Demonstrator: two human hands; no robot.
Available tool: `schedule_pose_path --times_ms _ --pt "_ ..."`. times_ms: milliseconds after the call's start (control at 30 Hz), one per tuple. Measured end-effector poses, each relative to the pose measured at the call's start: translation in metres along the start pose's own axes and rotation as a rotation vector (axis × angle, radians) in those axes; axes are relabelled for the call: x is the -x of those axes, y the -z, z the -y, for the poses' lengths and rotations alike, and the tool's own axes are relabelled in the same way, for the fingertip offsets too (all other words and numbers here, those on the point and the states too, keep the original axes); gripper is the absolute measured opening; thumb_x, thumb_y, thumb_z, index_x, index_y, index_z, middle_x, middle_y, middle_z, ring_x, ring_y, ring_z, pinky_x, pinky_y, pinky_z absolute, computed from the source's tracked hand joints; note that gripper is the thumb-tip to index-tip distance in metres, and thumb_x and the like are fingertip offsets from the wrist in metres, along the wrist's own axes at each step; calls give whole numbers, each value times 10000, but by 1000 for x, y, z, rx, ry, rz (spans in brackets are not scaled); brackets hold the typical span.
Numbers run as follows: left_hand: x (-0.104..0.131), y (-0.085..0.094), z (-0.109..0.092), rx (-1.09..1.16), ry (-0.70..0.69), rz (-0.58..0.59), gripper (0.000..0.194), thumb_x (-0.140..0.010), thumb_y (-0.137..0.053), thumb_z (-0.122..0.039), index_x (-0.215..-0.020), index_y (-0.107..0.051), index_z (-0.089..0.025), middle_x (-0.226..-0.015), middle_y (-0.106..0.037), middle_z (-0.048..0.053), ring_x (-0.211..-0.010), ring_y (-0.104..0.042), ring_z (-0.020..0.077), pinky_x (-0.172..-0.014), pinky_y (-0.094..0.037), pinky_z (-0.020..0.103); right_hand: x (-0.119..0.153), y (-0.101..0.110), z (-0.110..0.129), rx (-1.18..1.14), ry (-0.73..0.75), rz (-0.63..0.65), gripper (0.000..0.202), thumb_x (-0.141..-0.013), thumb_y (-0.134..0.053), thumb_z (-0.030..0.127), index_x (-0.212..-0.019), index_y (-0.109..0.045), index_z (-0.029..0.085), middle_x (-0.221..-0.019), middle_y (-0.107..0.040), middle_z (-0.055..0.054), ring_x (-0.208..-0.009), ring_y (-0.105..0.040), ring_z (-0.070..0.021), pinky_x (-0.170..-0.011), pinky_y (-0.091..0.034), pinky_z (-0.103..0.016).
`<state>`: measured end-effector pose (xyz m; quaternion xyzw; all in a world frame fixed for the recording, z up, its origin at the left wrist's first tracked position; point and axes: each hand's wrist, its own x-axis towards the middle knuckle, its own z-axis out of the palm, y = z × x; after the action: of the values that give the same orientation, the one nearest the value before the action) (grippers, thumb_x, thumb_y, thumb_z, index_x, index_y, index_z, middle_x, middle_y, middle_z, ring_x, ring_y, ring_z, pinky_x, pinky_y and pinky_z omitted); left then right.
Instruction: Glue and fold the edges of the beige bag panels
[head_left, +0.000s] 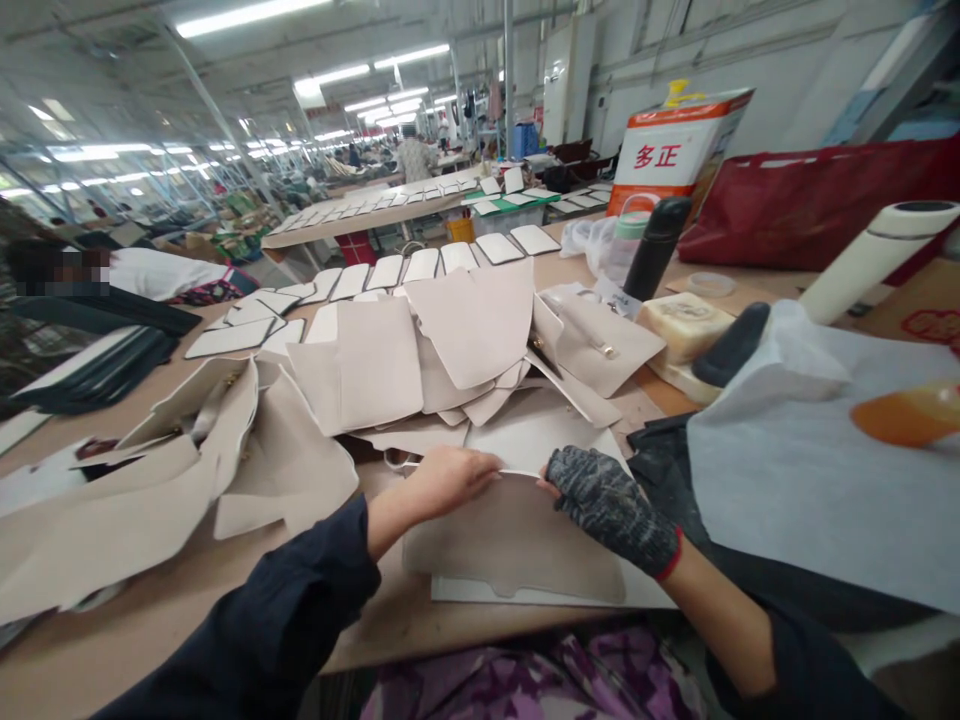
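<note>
Left hand [454, 480] palm-side hidden, red bag [817, 205] cropped

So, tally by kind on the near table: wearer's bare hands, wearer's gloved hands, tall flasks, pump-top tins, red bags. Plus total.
Bare hands: 1 (left hand)
Gloved hands: 1 (right hand)
Tall flasks: 2 (black flask, cream flask)
Pump-top tins: 1 (white-and-orange tin)
Red bags: 1 (red bag)
Total: 6

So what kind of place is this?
Probably a bag or leather-goods workshop: beige panels heaped on the worktable, rows of white pieces beyond, and tube lights overhead.
</note>
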<state>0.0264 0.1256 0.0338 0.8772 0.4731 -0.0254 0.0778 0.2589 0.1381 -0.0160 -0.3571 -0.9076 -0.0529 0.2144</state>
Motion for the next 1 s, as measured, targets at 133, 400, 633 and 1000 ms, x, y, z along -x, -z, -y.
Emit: schedule_pose_path --times_ms 133,400,633,1000 --pt "6 3 11 51 41 49 224 -891 -433 -277 -897 -642 -196 -834 -700 37 -728 -629 164 -595 -390 217 1 -6 -7 -98 -20 62 291 -934 -367 278 -810 -607 171 -736 -643 -56 -696 -603 -169 -659 -431 -277" --pt "1 9 -1 148 10 18 234 -875 -445 -264 -892 -667 -194 -827 -700 34 -717 -615 152 -602 -382 210 -25 -14 34 20 -54 108 318 -907 -379 318 -763 -611 156 -687 -625 -113 -638 -591 -247 -567 -452 -357" --pt "9 9 9 259 66 18 245 -856 -463 -271 -922 -692 -211 -855 -715 33 -752 -626 159 -657 -406 210 21 -8 -9 -46 -52 41 340 -913 -351 272 -813 -653 151 -763 -689 -111 -689 -645 -229 -655 -510 -350" --pt "-5 26 -31 -51 -248 -151 224 -838 -520 -278 -665 -624 -179 -611 -656 3 -543 -575 125 -510 -340 219 126 5 -5 -385 -425 17 321 -862 -423 312 -1049 -658 197 -1004 -693 -88 -927 -650 -238 -841 -530 -374"
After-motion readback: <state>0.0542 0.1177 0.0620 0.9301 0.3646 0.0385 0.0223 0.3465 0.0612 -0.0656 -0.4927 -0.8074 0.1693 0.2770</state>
